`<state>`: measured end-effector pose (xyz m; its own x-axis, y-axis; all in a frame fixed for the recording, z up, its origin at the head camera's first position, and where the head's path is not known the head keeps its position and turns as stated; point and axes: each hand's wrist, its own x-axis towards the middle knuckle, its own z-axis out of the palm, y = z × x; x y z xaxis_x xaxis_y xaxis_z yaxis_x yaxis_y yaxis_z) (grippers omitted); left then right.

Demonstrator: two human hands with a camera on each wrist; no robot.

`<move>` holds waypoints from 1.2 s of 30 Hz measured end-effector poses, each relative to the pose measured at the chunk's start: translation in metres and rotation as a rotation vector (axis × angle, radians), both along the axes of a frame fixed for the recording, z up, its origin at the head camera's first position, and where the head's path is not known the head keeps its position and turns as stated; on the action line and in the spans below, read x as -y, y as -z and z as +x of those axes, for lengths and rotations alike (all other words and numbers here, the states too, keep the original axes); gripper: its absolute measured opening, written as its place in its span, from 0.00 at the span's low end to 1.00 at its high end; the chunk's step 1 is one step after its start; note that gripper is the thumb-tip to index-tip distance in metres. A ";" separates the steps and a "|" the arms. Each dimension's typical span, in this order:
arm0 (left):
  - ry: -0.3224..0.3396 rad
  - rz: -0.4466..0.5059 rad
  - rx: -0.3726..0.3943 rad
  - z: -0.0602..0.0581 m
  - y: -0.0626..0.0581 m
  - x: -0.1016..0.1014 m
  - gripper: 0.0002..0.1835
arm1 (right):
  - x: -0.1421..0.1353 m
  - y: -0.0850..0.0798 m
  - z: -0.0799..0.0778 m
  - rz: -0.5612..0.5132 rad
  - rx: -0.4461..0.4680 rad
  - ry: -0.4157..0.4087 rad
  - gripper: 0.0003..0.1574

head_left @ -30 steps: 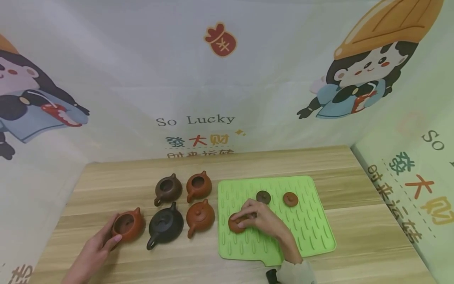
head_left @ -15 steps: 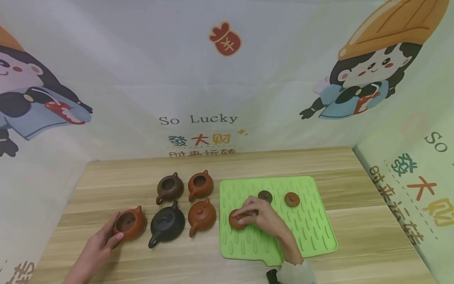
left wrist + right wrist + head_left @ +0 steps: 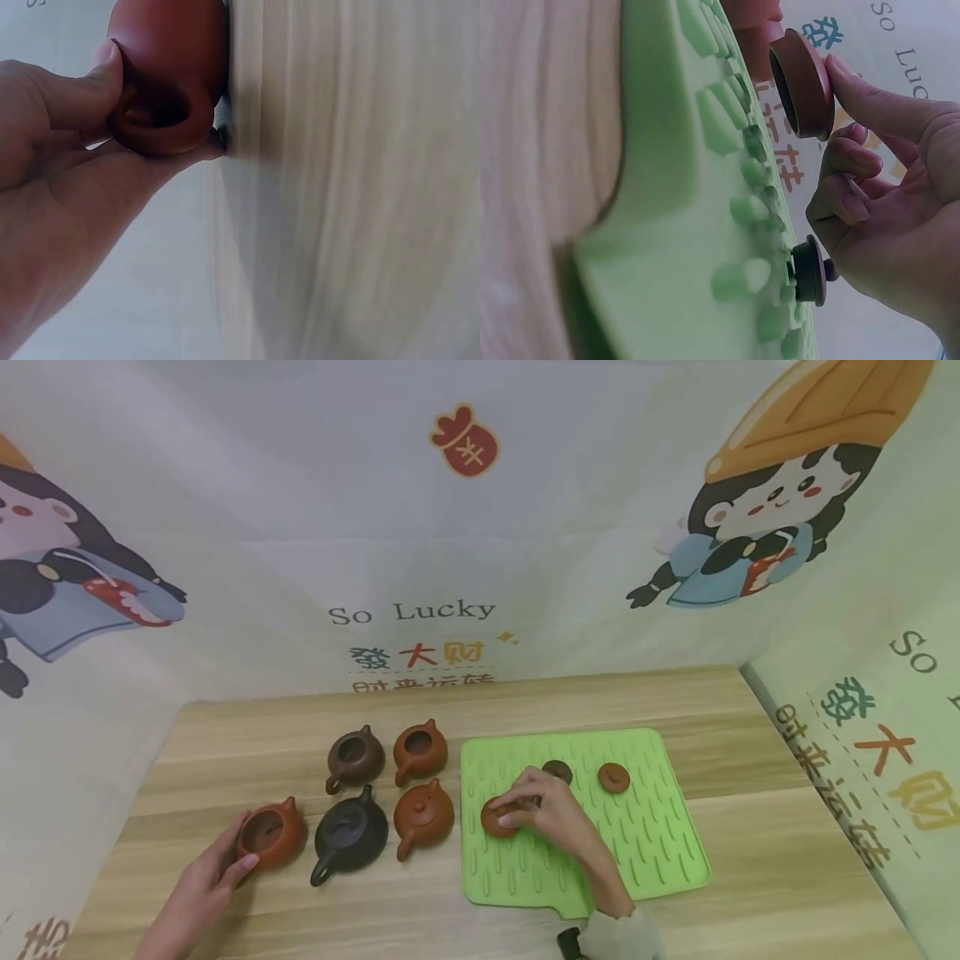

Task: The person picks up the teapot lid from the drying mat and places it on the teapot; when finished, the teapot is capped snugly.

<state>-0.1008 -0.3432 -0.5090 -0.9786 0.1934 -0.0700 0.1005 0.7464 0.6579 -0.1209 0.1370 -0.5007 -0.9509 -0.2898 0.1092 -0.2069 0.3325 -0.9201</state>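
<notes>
At the left, my left hand [image 3: 202, 881] grips a lidless reddish-brown clay teapot [image 3: 292, 843], thumb and fingers around its handle side. The left wrist view shows the loop handle [image 3: 169, 135] between thumb and fingers, with the pot close against the tabletop. My right hand [image 3: 551, 814] pinches a reddish teapot lid [image 3: 495, 820] over the green mat [image 3: 525, 868]. In the right wrist view that lid [image 3: 802, 84] is tilted and off the mat, its hollow underside partly showing. A dark brown lid [image 3: 810, 271] sits on the mat beneath the hand.
Between the hands stand a black lidded teapot [image 3: 351, 833], an orange-brown lidded teapot [image 3: 431, 818], and two lidless teapots behind, one dark brown [image 3: 372, 767] and one orange-brown [image 3: 437, 758]. Another orange-brown lid [image 3: 614, 778] lies on the mat. A printed cloth [image 3: 300, 527] backs the wooden table [image 3: 750, 760].
My right hand and the pinched lid have risen a little and shifted slightly toward the back of the mat. The left hand and its teapot look unchanged.
</notes>
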 end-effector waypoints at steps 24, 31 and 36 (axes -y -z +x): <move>0.015 -0.023 -0.096 -0.001 0.006 -0.003 0.35 | 0.011 -0.007 0.001 0.024 0.007 0.048 0.08; 0.010 -0.005 -0.103 -0.002 0.005 -0.005 0.35 | 0.016 -0.009 0.001 0.019 -0.032 0.024 0.09; 0.010 -0.002 -0.109 -0.004 0.018 0.005 0.36 | 0.022 -0.013 0.001 0.027 -0.053 0.009 0.09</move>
